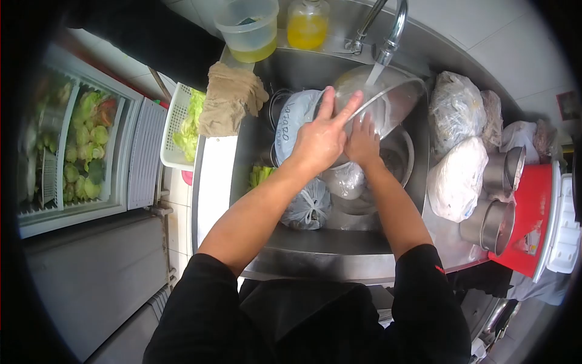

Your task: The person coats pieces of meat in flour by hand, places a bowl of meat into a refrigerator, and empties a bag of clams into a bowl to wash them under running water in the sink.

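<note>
A clear plastic tub point(397, 97) is tilted in the steel sink point(357, 239), and water from the tap point(394, 36) runs into it. My left hand point(321, 138) is at its rim, two fingers stretched over the edge and the others curled out of sight. Close beside it, my right hand point(362, 144) lies against the tub's near side with its fingers extended. Under and around my hands are a pale bag with handwriting point(291, 121), a knotted clear bag point(308, 205), another clear bag point(344, 180) and a round metal pan point(407, 155).
A brown cloth point(227, 100) hangs over the sink's left edge, beside a white basket of lettuce point(176, 155). Behind stand a tub of yellow liquid point(251, 45) and a jar point(308, 27). Filled bags point(458, 179), metal pots point(485, 227) and a red box point(527, 233) crowd the right.
</note>
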### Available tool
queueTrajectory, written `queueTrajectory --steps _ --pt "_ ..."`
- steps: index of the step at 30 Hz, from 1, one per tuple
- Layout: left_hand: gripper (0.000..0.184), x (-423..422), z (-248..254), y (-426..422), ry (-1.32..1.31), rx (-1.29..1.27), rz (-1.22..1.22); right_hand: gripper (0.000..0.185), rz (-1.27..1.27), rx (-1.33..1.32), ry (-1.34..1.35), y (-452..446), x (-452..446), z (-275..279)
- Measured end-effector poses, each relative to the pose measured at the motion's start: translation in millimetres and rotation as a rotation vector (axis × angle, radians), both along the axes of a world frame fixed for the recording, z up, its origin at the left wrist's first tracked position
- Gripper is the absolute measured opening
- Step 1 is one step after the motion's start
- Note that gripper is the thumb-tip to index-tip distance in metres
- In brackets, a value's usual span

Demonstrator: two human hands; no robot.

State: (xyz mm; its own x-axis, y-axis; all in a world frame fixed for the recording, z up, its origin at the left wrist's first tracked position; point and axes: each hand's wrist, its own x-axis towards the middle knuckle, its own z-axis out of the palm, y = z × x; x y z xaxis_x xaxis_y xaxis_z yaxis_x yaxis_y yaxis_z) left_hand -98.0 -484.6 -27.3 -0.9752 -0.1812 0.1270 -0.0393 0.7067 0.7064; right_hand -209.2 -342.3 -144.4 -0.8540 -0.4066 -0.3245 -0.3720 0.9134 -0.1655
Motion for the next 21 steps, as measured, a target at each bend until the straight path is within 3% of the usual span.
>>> queueTrajectory --steps 1,3,5,6,7,9,10,13,15,17,20,21 --pt "0.082 1 5 3 -0.014 -0.017 -0.051 0.084 -0.002 -0.266 0.201 1 -2 -11" --pt "0.082 6 11 10 -0.009 0.031 -0.039 0.079 -0.582 -0.607 0.347 -20 -40 -32" --pt "0.082 8 9 15 0.059 0.135 0.013 0.075 -0.608 -0.937 0.404 -37 -67 -37" --pt "0.079 7 8 14 0.001 0.173 0.088 0.073 -0.333 -1.079 0.386 -43 -69 -37" --pt "0.075 2 2 7 -0.027 0.263 0.137 0.070 -0.227 -1.015 0.362 -68 -59 -50" --pt "0.069 -3 -25 -12 -0.108 0.448 0.225 0.070 -0.394 -1.391 -0.539 -91 -11 -9" --pt "0.067 -5 -42 -25 -0.109 0.561 0.268 0.064 -0.106 -1.373 -0.552 -85 29 29" --pt "0.063 10 -53 -56 0.077 0.695 0.269 0.066 0.308 -0.628 -0.670 -47 62 -2" --pt "0.064 36 -32 -65 -0.013 0.623 0.245 0.070 0.329 0.070 -0.521 0 51 23" --pt "0.065 62 -44 -55 -0.058 0.551 0.261 0.073 0.286 0.365 0.092 35 27 -12" --pt "0.061 92 -55 -18 -0.317 1.010 0.446 0.078 0.334 0.255 0.511 39 -1 -34" --pt "0.060 96 -56 -7 -0.379 1.098 0.467 0.078 0.235 0.114 0.430 25 -1 -29"
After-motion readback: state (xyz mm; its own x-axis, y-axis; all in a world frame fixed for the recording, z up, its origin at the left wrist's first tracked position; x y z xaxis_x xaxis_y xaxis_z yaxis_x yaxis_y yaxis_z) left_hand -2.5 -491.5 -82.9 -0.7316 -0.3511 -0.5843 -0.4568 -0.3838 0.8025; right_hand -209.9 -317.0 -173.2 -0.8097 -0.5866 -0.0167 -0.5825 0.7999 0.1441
